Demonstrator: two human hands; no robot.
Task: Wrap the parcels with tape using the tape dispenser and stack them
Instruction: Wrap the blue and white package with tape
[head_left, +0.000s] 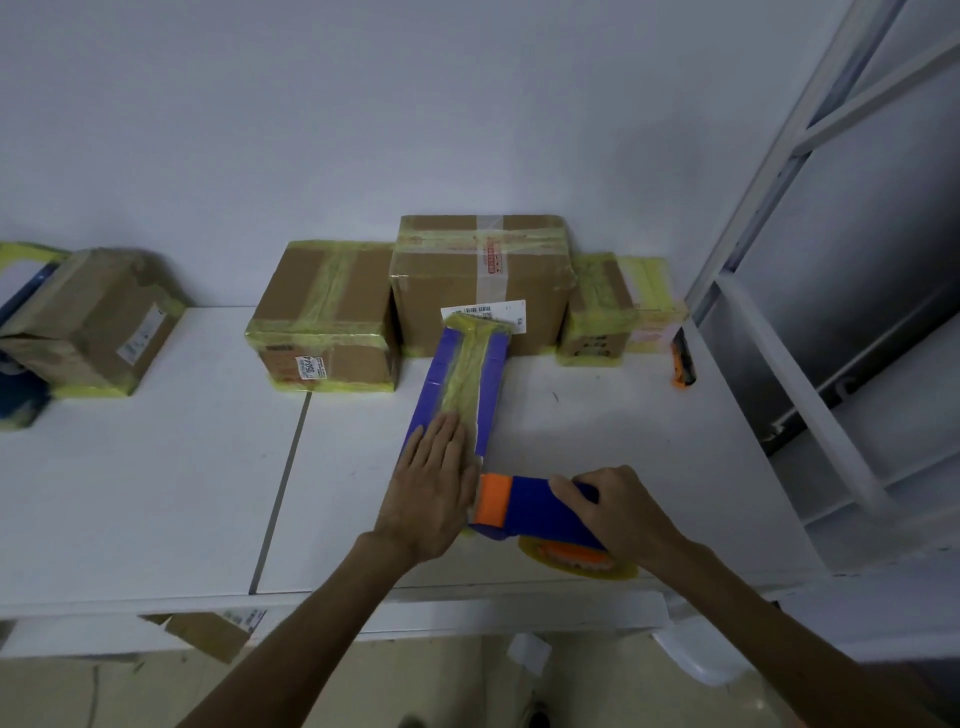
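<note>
A long blue parcel (464, 374) lies on the white table (156, 467), with a strip of yellow tape running along its top. My left hand (434, 483) presses flat on the parcel's near end, fingers straight. My right hand (618, 512) grips the blue and orange tape dispenser (524, 506) just at the parcel's near end, with its yellow tape roll (579, 561) underneath. Behind stand taped cardboard parcels: a medium one (324, 317), a taller one (480, 280) with a white label, and a small one (597, 312).
Another taped cardboard box (98, 322) sits at the far left. An orange and black utility knife (682, 361) lies by the table's right edge. A white metal frame (810, 260) rises at right. Cardboard scraps (208, 631) lie below the table's front edge.
</note>
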